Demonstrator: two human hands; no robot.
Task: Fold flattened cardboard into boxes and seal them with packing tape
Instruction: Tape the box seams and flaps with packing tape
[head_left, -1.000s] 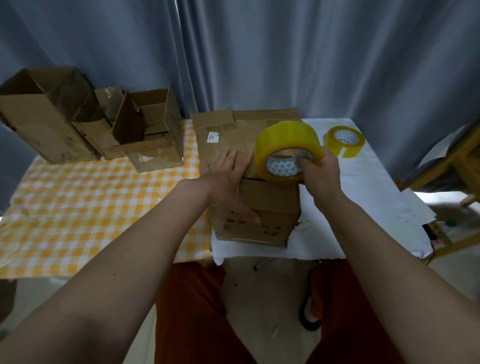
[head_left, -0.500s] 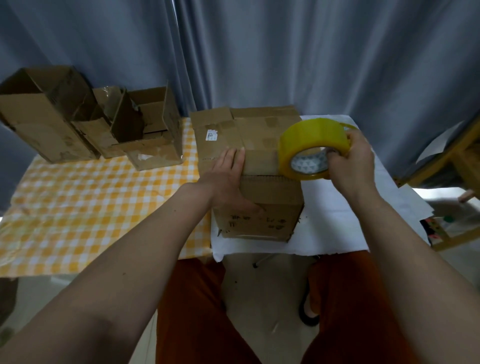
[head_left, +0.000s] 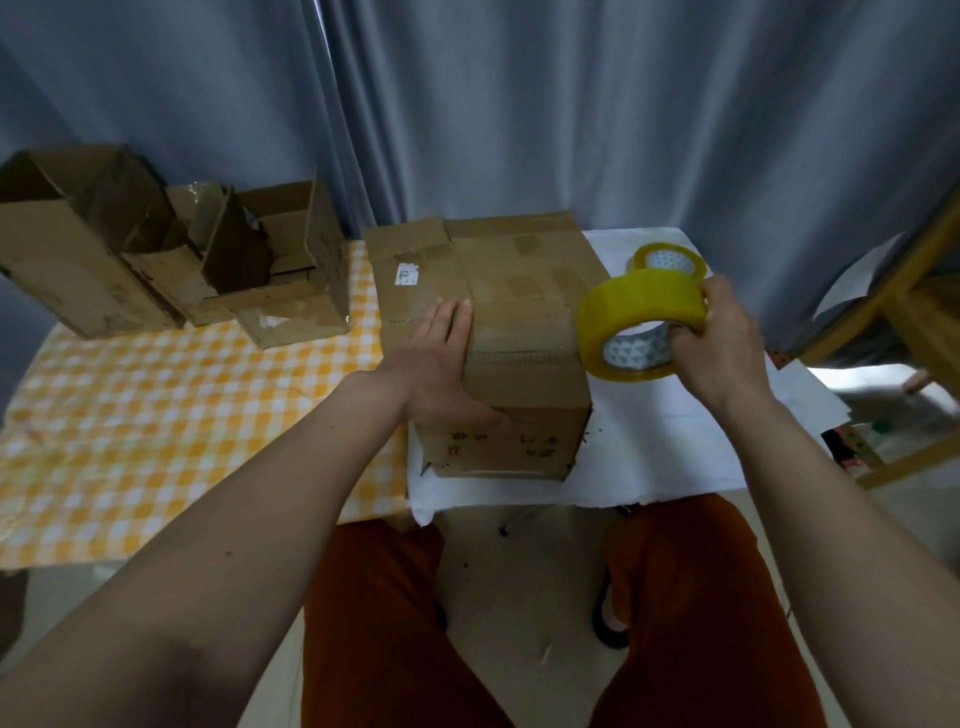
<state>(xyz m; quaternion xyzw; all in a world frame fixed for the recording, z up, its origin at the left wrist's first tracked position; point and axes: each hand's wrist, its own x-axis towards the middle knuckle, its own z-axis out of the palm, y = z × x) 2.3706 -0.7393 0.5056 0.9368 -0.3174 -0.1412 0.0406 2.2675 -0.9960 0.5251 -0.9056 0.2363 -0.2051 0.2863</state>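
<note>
The cardboard box (head_left: 519, 332) is showing a matt brown paper face, scuffed and patched with duller tape strips, and the open boxes (head_left: 171, 260) at the back are looking equally worn and rough. The tape roll (head_left: 641, 317) is gleaming as glossy yellow plastic film around a printed paper core. A checked tablecloth (head_left: 156, 415) is lying soft and matt beside a white cloth (head_left: 665, 447), with the grey curtain (head_left: 519, 104) hanging in smooth folds.

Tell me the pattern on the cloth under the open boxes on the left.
Yellow-and-white check, on the tablecloth beneath the open boxes; the head view shows it.
</note>
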